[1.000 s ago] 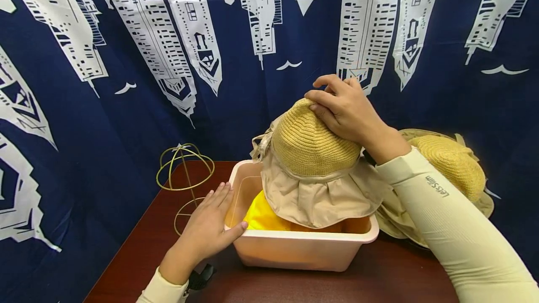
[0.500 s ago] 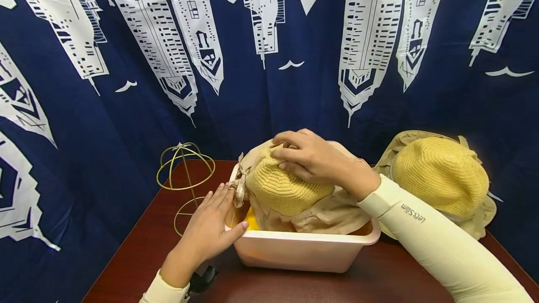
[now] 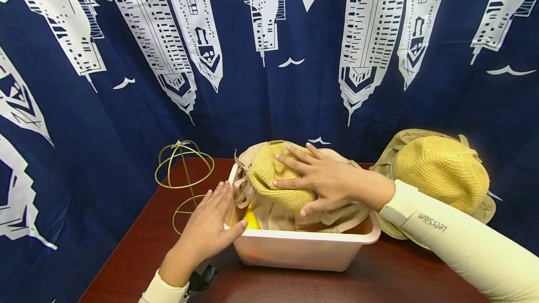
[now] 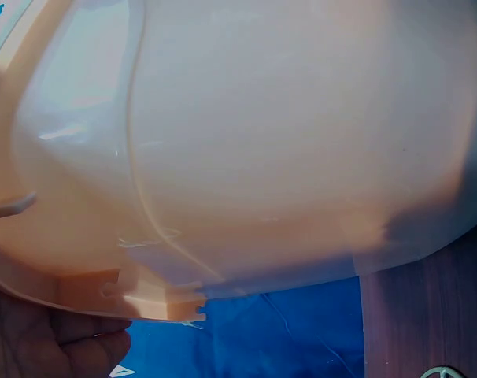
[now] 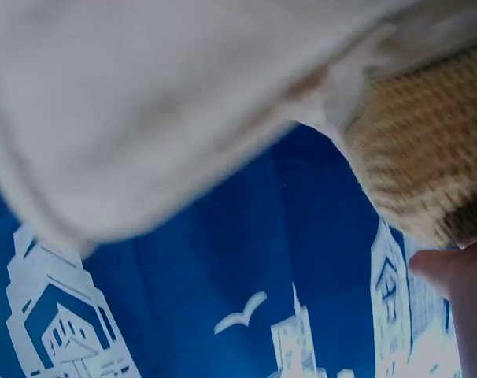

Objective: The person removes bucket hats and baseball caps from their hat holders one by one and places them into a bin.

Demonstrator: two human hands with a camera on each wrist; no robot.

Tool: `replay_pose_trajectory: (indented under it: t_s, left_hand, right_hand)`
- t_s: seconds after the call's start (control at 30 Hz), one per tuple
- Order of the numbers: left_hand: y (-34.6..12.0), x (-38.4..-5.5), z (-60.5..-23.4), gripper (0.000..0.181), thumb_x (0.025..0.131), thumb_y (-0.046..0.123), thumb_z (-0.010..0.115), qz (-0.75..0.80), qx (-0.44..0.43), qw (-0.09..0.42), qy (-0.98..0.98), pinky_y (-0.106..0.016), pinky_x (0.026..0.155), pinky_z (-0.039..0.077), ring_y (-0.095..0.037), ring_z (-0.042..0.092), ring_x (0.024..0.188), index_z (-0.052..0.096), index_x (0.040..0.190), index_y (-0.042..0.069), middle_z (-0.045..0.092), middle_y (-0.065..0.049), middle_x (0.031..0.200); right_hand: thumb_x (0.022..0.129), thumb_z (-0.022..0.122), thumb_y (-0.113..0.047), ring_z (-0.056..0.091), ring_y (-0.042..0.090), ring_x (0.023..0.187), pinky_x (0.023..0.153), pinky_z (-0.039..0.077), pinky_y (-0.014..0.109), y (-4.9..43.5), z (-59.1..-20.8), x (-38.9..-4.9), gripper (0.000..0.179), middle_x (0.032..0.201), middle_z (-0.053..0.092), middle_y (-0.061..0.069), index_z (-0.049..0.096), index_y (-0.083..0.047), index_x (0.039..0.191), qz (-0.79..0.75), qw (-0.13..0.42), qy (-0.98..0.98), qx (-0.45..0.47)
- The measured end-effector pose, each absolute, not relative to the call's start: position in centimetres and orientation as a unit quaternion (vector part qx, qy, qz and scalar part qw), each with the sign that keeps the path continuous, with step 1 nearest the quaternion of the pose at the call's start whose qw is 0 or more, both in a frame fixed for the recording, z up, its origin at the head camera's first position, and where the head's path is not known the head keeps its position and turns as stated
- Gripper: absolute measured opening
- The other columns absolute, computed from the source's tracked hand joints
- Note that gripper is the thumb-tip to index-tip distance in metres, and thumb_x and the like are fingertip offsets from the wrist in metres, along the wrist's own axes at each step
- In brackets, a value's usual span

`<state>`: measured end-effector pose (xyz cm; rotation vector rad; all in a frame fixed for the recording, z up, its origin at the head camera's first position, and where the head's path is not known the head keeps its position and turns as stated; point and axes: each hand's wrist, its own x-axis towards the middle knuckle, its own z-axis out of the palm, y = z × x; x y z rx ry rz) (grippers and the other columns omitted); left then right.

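Note:
A sun hat with a yellow knitted straw crown (image 3: pixel 269 176) and a beige cloth brim sits in the pale pink plastic bin (image 3: pixel 299 254). My right hand (image 3: pixel 326 179) presses down on the crown with fingers spread, and the crown is dented under it. On the bin's left rim rests my left hand (image 3: pixel 210 221), its fingers extended along the edge. In the left wrist view its fingertips (image 4: pixel 97 346) lie at the rim. Something bright yellow (image 3: pixel 251 219) shows beneath the brim, mostly hidden. A beige ribbon bow (image 3: pixel 242 183) hangs at the crown's left side.
A second straw-crowned hat (image 3: pixel 442 172) stands to the right of the bin, partly behind my right forearm. To the left is a gold wire hat stand (image 3: pixel 185 186). A dark blue curtain (image 3: pixel 269 97) printed with white buildings rises behind the brown table (image 3: pixel 379 279).
My right hand has lowered the hat into the bin, then released its pinch on the crown and spread flat over it. The left hand has stayed on the rim.

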<state>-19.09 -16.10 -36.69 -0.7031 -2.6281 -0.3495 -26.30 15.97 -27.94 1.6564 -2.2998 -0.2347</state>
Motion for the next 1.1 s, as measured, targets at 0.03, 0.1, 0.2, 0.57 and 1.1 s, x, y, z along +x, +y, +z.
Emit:
replay_pose_trajectory:
  t_s: [0.03,0.1,0.2,0.57,1.1]
  left_hand:
    - [-16.1,-19.1,-36.7,0.085,0.09,0.055,0.06,-0.127,-0.251,0.199,-0.939,-0.051,0.117,0.024,-0.034,0.03,0.145,0.044,0.145,-0.008,0.04,-0.022,0.151]
    - [-16.2,-19.1,-36.8,0.084,0.09,0.055,0.06,-0.133,-0.251,0.199,-0.938,-0.051,0.117,0.024,-0.034,0.03,0.145,0.045,0.144,-0.008,0.041,-0.022,0.151]
    - [-16.2,-19.1,-36.9,0.083,0.09,0.054,0.061,-0.141,-0.253,0.199,-0.936,-0.052,0.117,0.024,-0.034,0.03,0.145,0.045,0.144,-0.008,0.041,-0.021,0.151]
    - [-16.3,-19.5,-36.5,0.083,0.09,0.054,0.061,-0.131,-0.271,0.21,-0.93,-0.05,0.117,0.025,-0.033,0.03,0.145,0.046,0.144,-0.007,0.042,-0.021,0.151]
    - [-16.6,-19.5,-36.8,0.081,0.09,0.053,0.06,-0.135,-0.27,0.205,-0.931,-0.051,0.117,0.026,-0.031,0.029,0.145,0.047,0.143,-0.007,0.04,-0.021,0.152]
  right_hand:
    - [0.088,0.051,-0.071,0.009,0.043,0.149,0.109,0.016,0.073,15.9,-28.2,-26.6,0.077,0.165,0.013,0.013,0.032,-0.037,0.155,-0.087,0.14,-0.8,0.577]
    - [0.091,0.046,-0.071,0.01,0.044,0.149,0.109,0.017,0.073,15.6,-28.6,-27.2,0.076,0.165,0.012,0.014,0.03,-0.036,0.156,-0.096,0.121,-0.798,0.583]
    - [0.093,0.038,-0.072,0.011,0.044,0.148,0.109,0.017,0.073,14.8,-29.1,-28.0,0.074,0.165,0.013,0.014,0.03,-0.035,0.157,-0.114,0.101,-0.791,0.592]
    - [0.096,0.034,-0.069,0.018,0.041,0.147,0.114,0.02,0.064,12.2,-30.3,-29.2,0.068,0.165,0.017,0.009,0.03,-0.037,0.156,-0.137,0.053,-0.789,0.596]
    - [0.101,0.028,-0.063,0.027,0.037,0.145,0.118,0.024,0.048,9.6,-35.7,-30.4,0.062,0.165,0.018,-0.002,0.022,-0.038,0.158,-0.169,-0.09,-0.801,0.567]
